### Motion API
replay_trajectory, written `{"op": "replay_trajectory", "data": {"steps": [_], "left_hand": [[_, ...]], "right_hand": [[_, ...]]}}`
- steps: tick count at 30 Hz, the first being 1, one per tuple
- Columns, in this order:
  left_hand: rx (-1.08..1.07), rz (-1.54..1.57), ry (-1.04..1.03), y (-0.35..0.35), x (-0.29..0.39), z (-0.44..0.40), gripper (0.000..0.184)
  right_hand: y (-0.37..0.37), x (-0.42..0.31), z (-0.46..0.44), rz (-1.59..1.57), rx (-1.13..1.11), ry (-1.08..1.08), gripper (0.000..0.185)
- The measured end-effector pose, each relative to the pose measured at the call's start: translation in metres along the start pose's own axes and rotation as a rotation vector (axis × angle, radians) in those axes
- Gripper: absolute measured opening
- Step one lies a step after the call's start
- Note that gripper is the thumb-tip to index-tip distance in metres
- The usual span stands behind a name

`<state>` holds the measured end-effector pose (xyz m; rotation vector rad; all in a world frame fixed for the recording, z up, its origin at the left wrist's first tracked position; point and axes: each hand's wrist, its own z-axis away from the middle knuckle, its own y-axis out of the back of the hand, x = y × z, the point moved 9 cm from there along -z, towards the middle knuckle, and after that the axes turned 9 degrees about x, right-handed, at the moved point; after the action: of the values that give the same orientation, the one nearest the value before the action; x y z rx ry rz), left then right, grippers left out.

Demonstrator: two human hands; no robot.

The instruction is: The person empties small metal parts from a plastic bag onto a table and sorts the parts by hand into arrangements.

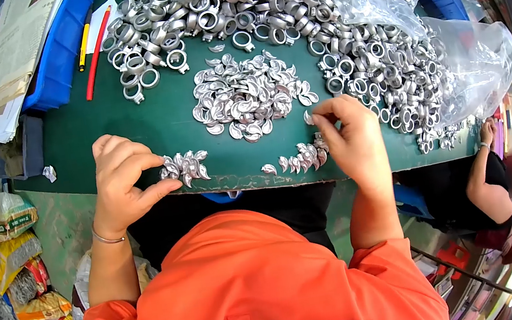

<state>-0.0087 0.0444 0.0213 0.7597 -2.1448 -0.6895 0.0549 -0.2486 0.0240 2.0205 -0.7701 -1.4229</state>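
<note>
On the green table, my left hand has its thumb and forefinger apart at the left side of a small cluster of silver leaf-shaped pieces. My right hand pinches a small silver leaf piece between thumb and forefinger. Just left of this hand lies a short row of similar pieces, partly hidden by its fingers. Beyond both hands, a larger pile of leaf pieces covers the middle of the table.
Silver rings are heaped along the back and right. Clear plastic bags lie at the right. A red pencil, a yellow pen and a blue tray are at the back left. Another person's arm is at the far right.
</note>
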Motion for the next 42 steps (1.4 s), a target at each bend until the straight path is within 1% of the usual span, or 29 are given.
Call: {"op": "replay_trajectory", "data": {"steps": [2,4,6,7,8,10,11,12,13,14,15,16,19,21,22,24,25,26,29,31,32,34,35,36,39,40,42], "left_hand": [[0.000,0.002,0.003,0.001,0.001,0.000,0.037],[0.003,-0.001,0.002,0.001,0.001,-0.001,0.037],[0.000,0.001,-0.004,0.001,0.000,0.001,0.039],[-0.002,-0.001,-0.005,0.000,0.000,0.002,0.041],[-0.002,0.004,-0.009,-0.001,0.001,0.002,0.041],[0.000,0.004,-0.007,0.000,0.000,0.001,0.041],[0.001,0.003,-0.006,0.001,0.000,0.000,0.041],[0.000,0.005,-0.007,0.001,0.000,0.000,0.041],[-0.003,0.008,-0.010,0.000,0.001,0.000,0.041],[-0.006,0.010,-0.012,-0.001,0.001,0.000,0.041],[0.000,0.007,-0.004,0.000,0.000,0.001,0.040],[0.007,0.002,0.004,0.000,-0.001,0.001,0.039],[0.003,0.003,0.010,0.000,-0.001,0.000,0.039],[0.004,0.001,-0.014,0.001,0.001,0.000,0.040],[0.010,-0.003,-0.030,0.000,0.002,0.000,0.042],[0.006,0.004,-0.020,0.000,0.002,0.000,0.042],[0.001,0.007,-0.024,0.000,0.002,-0.001,0.042],[0.000,0.005,-0.023,0.000,0.002,-0.001,0.042],[0.005,0.003,-0.024,0.000,0.001,-0.001,0.042],[-0.010,0.010,-0.019,0.000,0.001,-0.001,0.041],[-0.006,0.003,-0.021,0.000,0.001,-0.001,0.041],[-0.010,0.005,-0.015,0.000,0.001,-0.001,0.041],[-0.004,-0.002,-0.018,0.001,0.001,-0.001,0.041],[-0.002,0.003,-0.018,0.001,0.001,-0.001,0.040],[0.002,0.003,-0.006,0.001,0.000,-0.001,0.040],[-0.002,0.011,-0.004,0.001,-0.001,-0.001,0.040],[-0.008,0.012,-0.001,0.000,-0.001,0.000,0.040]], "right_hand": [[-0.012,0.000,0.002,0.134,-0.013,0.025,0.008],[-0.012,0.000,0.001,0.160,-0.007,0.019,0.008],[-0.011,-0.016,0.000,0.191,-0.035,0.237,0.012],[-0.012,-0.014,-0.001,0.120,-0.077,0.254,0.015],[-0.008,-0.012,-0.001,0.125,-0.073,0.251,0.015],[-0.001,-0.005,-0.004,0.001,-0.072,0.178,0.016],[0.007,0.003,-0.005,0.031,-0.004,0.116,0.017],[0.009,0.009,-0.006,0.121,0.032,0.064,0.010],[0.005,0.011,-0.005,0.165,-0.006,-0.002,0.007],[0.000,0.013,-0.002,0.209,-0.043,-0.070,0.009],[-0.005,0.014,0.001,0.209,-0.036,-0.067,0.015],[-0.007,0.006,0.001,0.229,-0.035,-0.015,0.016],[-0.010,0.001,-0.001,0.223,-0.037,0.003,0.015],[-0.012,0.007,-0.004,0.083,-0.097,-0.015,0.013],[-0.008,0.016,-0.006,-0.013,-0.094,-0.070,0.013],[0.009,0.015,-0.003,-0.051,-0.225,-0.157,0.014],[0.010,0.010,0.002,-0.061,-0.299,-0.114,0.014],[0.006,0.009,0.008,-0.090,-0.375,-0.133,0.014],[-0.002,0.004,0.011,-0.172,-0.404,-0.096,0.012],[0.005,-0.002,-0.001,0.004,-0.203,0.022,0.009],[0.001,-0.005,-0.006,-0.036,-0.086,0.109,0.010],[-0.010,-0.006,-0.012,0.088,0.019,0.146,0.012],[-0.016,-0.007,-0.012,0.177,0.010,0.162,0.011],[-0.015,-0.008,-0.013,0.176,0.073,0.227,0.010],[-0.009,-0.005,-0.013,0.070,-0.024,0.162,0.010],[-0.008,-0.012,-0.012,0.016,-0.131,0.180,0.012],[-0.015,-0.024,-0.004,-0.006,-0.271,0.253,0.014]]}}
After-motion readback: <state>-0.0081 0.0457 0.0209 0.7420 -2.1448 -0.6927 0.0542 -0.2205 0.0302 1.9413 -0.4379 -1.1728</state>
